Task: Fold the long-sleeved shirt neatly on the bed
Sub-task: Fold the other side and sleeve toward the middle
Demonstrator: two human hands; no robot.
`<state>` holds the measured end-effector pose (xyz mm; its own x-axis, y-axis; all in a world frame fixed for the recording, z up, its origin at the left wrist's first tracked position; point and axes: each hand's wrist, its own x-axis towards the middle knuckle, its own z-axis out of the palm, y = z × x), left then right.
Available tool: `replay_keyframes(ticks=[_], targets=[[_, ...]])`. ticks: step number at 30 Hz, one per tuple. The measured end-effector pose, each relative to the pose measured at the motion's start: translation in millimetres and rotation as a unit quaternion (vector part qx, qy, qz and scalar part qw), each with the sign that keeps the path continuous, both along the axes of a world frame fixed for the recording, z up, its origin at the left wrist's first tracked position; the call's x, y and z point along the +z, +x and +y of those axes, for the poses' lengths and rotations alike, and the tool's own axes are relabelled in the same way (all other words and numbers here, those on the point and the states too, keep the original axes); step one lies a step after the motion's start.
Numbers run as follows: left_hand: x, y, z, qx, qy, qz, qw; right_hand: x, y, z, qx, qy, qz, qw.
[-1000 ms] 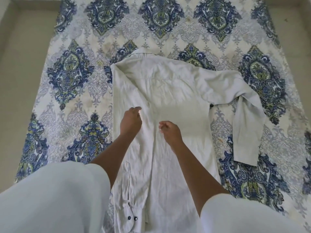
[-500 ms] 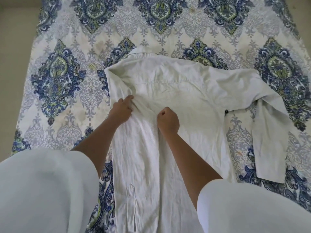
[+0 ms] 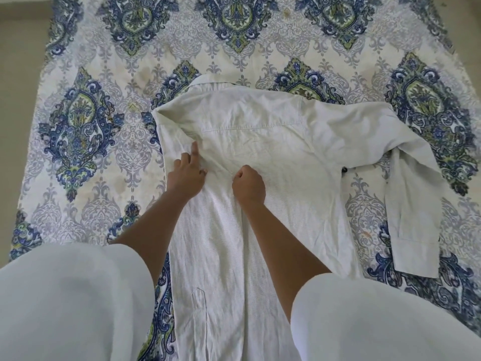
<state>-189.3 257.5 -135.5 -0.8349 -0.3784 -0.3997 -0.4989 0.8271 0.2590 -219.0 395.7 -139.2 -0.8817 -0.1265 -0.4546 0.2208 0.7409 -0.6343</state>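
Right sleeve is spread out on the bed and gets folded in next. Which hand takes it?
Right. The right hand sits curled on the middle of the shirt, on the side nearer the unfolded sleeve. The left hand lies on the folded left edge, fingers on the cloth.

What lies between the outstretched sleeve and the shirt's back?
Nothing visible. The sleeve lies on the bedspread; the shirt beside it is bare, with the left hand and right hand on its other half.
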Motion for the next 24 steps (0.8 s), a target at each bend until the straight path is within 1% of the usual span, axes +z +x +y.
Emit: replay_keyframes(ticks=[2,3,5,7,9,13,15,17,19,20,21,22,24], targets=[[5.8,0.4,8.0,0.016,-0.011,0.012,1.0,4.4,-0.3,6.0,-0.037,-0.044,-0.008,0.998],[8.6,2.4,13.8,0.029,-0.022,0.032,0.999,6.6,-0.3,11.8,-0.05,-0.059,-0.011,0.997],[14.7,7.2,30.1,0.043,-0.047,0.084,0.994,10.6,1.0,29.3,-0.068,-0.072,-0.019,0.995],[19.5,11.6,49.4,0.027,-0.05,0.12,0.991,13.5,3.8,50.4,-0.094,-0.072,-0.03,0.993],[23.0,9.4,72.9,-0.007,-0.011,0.131,0.991,18.6,6.1,74.6,-0.121,-0.071,-0.036,0.989],[24.4,3.7,124.0,-0.042,0.11,0.123,0.985,23.8,12.9,126.3,-0.163,-0.063,-0.03,0.984],[22.2,3.2,150.0,-0.068,0.128,0.115,0.983,24.5,19.6,155.8,-0.188,-0.032,-0.005,0.982],[19.5,0.0,173.6,-0.098,0.127,0.105,0.981,24.2,27.5,185.6,-0.211,0.046,0.02,0.976],[19.4,-7.9,198.5,-0.129,0.126,0.105,0.978,21.6,36.6,214.1,-0.207,0.131,0.009,0.97],[20.2,-13.8,211.1,-0.147,0.12,0.105,0.976,19.4,40.5,225.8,-0.198,0.146,-0.001,0.969],[21.5,-20.2,223.0,-0.165,0.105,0.102,0.975,16.1,43.8,234.3,-0.189,0.136,-0.011,0.972],[23.1,-27.4,236.9,-0.182,0.082,0.093,0.975,13.5,46.1,242.1,-0.184,0.106,-0.023,0.977],[24.2,-42.8,263.0,-0.184,0.017,0.066,0.98,11.1,50.2,251.2,-0.165,0.047,-0.049,0.984]])
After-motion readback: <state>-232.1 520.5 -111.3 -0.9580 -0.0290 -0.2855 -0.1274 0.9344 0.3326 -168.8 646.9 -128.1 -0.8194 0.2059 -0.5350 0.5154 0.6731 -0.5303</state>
